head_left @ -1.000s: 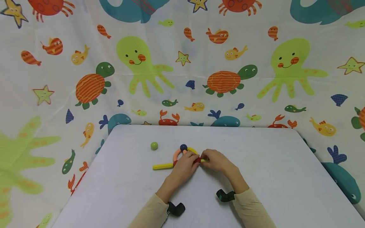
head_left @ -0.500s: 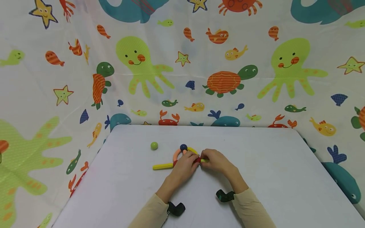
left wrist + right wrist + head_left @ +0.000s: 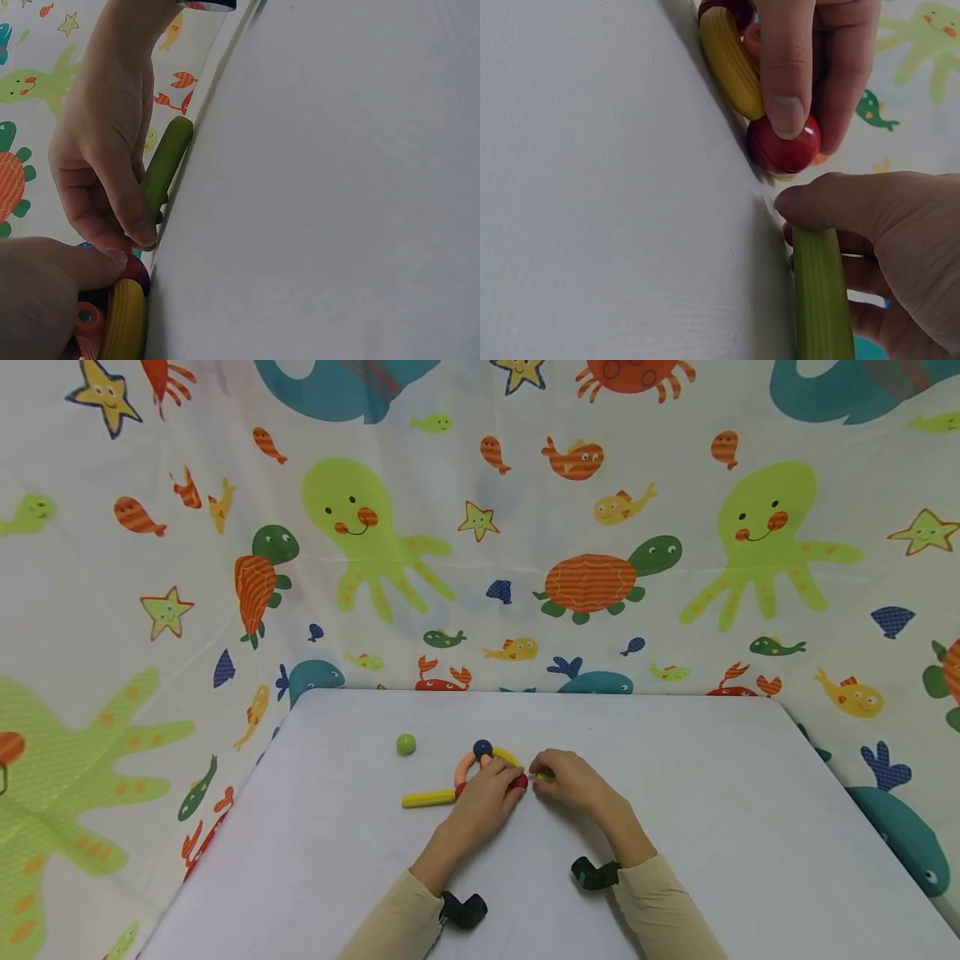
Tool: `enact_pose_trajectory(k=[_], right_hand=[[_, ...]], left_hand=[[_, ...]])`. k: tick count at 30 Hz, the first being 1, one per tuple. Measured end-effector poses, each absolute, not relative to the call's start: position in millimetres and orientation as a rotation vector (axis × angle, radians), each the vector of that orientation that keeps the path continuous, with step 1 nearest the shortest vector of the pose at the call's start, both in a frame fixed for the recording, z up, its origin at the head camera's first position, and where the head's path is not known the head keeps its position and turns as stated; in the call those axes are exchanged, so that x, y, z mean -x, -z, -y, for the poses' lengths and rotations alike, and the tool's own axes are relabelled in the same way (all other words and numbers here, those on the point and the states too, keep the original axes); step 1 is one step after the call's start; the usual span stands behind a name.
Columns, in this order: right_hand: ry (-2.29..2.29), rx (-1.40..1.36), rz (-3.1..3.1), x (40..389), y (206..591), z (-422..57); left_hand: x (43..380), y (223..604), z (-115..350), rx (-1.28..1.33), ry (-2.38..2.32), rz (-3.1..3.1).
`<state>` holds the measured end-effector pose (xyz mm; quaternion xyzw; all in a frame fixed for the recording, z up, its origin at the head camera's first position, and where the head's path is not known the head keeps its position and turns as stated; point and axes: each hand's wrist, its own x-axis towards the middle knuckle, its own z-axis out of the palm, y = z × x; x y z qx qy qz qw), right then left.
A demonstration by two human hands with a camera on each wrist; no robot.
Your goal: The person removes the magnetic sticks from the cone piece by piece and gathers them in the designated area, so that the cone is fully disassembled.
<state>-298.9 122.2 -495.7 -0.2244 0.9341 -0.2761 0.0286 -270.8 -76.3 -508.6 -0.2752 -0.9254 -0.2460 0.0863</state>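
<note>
My left hand (image 3: 489, 793) pinches a red ball (image 3: 784, 150) at the right end of a joined toy of balls and rods. A curved yellow rod (image 3: 731, 64) meets that ball; in the head view a dark blue ball (image 3: 483, 748) tops the toy, beside a curved peach rod (image 3: 463, 767). From its left side a straight yellow rod (image 3: 428, 798) sticks out. Just right of the red ball, my right hand (image 3: 573, 781) holds a straight green rod (image 3: 821, 292) between thumb and fingers, with a small gap from the ball. My left hand covers the toy's middle.
A loose green ball (image 3: 406, 744) lies on the white table (image 3: 675, 760), left of and behind the toy. A curtain (image 3: 480, 543) printed with sea animals hangs behind the table. Dark wrist cameras (image 3: 465, 911) sit at both sleeves.
My right hand has shifted slightly to the right with the green rod, which has come away from the red ball. The left hand and the toy have stayed in place.
</note>
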Motion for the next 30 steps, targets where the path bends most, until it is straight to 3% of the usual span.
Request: enact_pose_trajectory(k=[30], right_hand=[[0.844,0.475,-2.719,298,483,-159]], left_hand=[[266,509,76,0.796,0.721,2.8]])
